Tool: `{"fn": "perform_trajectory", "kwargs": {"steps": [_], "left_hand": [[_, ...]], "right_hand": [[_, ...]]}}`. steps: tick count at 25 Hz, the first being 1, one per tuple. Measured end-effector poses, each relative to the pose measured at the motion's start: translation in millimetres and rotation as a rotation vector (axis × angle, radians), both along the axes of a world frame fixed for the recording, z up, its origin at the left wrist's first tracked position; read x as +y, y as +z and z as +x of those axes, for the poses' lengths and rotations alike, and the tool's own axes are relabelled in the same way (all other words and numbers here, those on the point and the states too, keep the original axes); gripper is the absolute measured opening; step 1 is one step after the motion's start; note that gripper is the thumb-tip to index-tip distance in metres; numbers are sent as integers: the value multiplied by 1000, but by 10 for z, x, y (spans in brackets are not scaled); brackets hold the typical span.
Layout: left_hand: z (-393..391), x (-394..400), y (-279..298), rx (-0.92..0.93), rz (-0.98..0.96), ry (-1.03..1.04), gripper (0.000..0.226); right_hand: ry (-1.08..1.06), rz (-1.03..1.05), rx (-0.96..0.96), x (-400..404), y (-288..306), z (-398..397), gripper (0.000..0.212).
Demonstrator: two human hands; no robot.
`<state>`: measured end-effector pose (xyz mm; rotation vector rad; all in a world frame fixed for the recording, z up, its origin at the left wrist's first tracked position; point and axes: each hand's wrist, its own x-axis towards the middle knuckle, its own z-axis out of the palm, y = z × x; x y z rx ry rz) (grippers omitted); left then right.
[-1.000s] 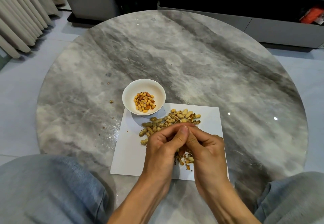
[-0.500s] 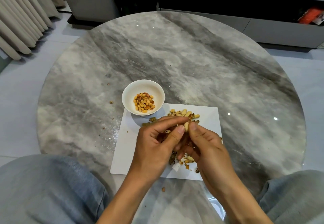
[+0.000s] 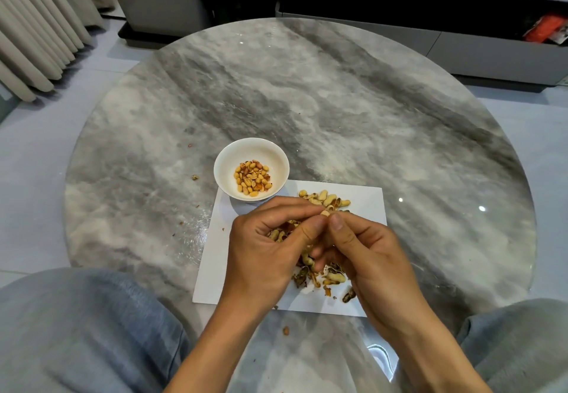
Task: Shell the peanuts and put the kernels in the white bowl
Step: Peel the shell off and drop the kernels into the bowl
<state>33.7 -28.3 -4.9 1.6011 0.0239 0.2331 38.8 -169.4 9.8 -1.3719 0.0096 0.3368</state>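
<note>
My left hand (image 3: 270,248) and my right hand (image 3: 365,254) meet over a white paper sheet (image 3: 215,269), fingertips pinching one pale peanut (image 3: 325,212) between them. The white bowl (image 3: 227,162) stands just beyond the paper's far left corner, with several golden kernels (image 3: 252,180) inside. A heap of unshelled peanuts (image 3: 324,199) lies on the paper's far side, partly hidden by my fingers. Broken shells (image 3: 333,279) are scattered under and below my hands.
Everything sits on a round grey marble table (image 3: 338,100). My knees in grey trousers (image 3: 76,331) flank its near edge. Small shell crumbs (image 3: 195,177) lie left of the bowl. A grey cabinet (image 3: 430,39) stands behind the table, curtains (image 3: 33,24) at far left.
Both hands have lifted away from the shell pile and moved toward the far side of the paper, bringing up a peanut now pinched between their fingertips.
</note>
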Motion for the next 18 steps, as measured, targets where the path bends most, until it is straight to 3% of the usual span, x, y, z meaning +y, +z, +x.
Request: {"fn": "perform_trajectory", "kwargs": {"steps": [7, 16, 18], "left_hand": [[-16, -11, -32, -103, 134, -51, 22], [-2, 11, -56, -72, 138, -48, 20], [-11, 11, -63, 2, 22, -72, 21]], "right_hand": [[-30, 2, 26, -8, -5, 4, 26], [-36, -133, -84, -4, 15, -9, 22], [-50, -140, -89, 4, 7, -20, 23]]}}
